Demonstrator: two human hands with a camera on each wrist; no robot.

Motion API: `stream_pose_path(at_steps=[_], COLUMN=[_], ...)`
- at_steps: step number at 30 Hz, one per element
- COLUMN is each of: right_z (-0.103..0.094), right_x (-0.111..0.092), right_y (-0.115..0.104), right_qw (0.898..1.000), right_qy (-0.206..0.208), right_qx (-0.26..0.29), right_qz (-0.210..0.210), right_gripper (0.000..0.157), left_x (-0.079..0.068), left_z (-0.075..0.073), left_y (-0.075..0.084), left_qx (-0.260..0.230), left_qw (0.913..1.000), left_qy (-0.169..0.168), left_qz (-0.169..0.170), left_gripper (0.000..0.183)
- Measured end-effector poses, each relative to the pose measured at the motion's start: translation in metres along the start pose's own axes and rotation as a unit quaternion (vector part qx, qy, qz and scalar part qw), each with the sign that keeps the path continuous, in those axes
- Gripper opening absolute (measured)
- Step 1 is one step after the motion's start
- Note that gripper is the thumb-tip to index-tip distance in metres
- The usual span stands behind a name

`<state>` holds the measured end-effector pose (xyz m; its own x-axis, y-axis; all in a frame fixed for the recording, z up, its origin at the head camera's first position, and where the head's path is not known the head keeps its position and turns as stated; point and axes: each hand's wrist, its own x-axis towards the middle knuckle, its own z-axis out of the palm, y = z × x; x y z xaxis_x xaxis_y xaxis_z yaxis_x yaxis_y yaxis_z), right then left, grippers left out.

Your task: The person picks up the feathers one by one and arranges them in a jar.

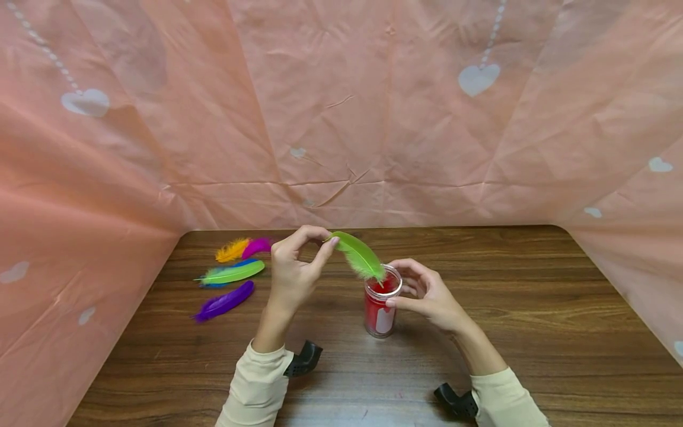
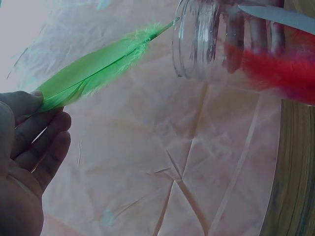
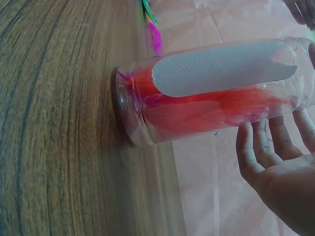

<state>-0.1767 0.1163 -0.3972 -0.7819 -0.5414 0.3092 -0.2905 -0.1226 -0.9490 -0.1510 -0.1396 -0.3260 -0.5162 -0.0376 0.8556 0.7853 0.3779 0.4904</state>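
Note:
My left hand (image 1: 293, 270) pinches a light green feather (image 1: 358, 254) by its broad end, between thumb and index finger. The bare quill points down at the mouth of a clear jar (image 1: 380, 311); in the left wrist view the quill tip of the green feather (image 2: 106, 71) is right at the rim. The jar stands upright on the table, with red feathers (image 3: 197, 113) inside and a pale label (image 3: 221, 69) on its side. My right hand (image 1: 429, 296) holds the jar near its top, thumb in front and fingers round the far side.
On the left of the wooden table (image 1: 533, 308) lie a purple feather (image 1: 224, 301), another green feather (image 1: 235, 273) over a blue one, an orange feather (image 1: 232, 250) and a magenta feather (image 1: 257, 247). A pink sheet with hearts (image 1: 331, 118) hangs behind and at both sides.

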Motion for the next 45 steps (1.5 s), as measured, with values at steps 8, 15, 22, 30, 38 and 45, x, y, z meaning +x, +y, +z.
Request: stream_pose_path(at_steps=[8,15,22,30,38,45], right_z=[0.001,0.002,0.002,0.001,0.001,0.000], right_x=[0.001,0.001,0.001,0.002,0.001,0.000], right_y=[0.000,-0.002,-0.002,0.000,0.001,-0.001], right_qw=[1.000,1.000,1.000,1.000,1.000,1.000], right_qy=[0.000,-0.001,-0.003,-0.007,-0.006,-0.008], right_qx=[0.003,0.005,0.004,0.005,0.005,0.003], right_qz=[-0.004,-0.007,-0.013,-0.020,-0.010,-0.002], right_gripper=[0.051,0.049,0.050,0.051,0.051,0.055], left_x=[-0.002,-0.003,-0.005,-0.007,-0.010,-0.009], left_z=[0.008,0.014,0.019,0.023,0.026,0.025], left_y=[0.000,0.000,0.000,0.001,0.000,0.002], left_qx=[0.002,0.005,0.001,-0.009,-0.020,-0.021], left_qw=[0.9997,0.9987,0.9974,0.9952,0.9894,0.9883], left_qy=[-0.025,-0.049,-0.070,-0.094,-0.142,-0.149], left_qz=[0.006,0.015,0.018,0.023,0.023,0.022], left_gripper=[0.011,0.013,0.014,0.015,0.013,0.014])
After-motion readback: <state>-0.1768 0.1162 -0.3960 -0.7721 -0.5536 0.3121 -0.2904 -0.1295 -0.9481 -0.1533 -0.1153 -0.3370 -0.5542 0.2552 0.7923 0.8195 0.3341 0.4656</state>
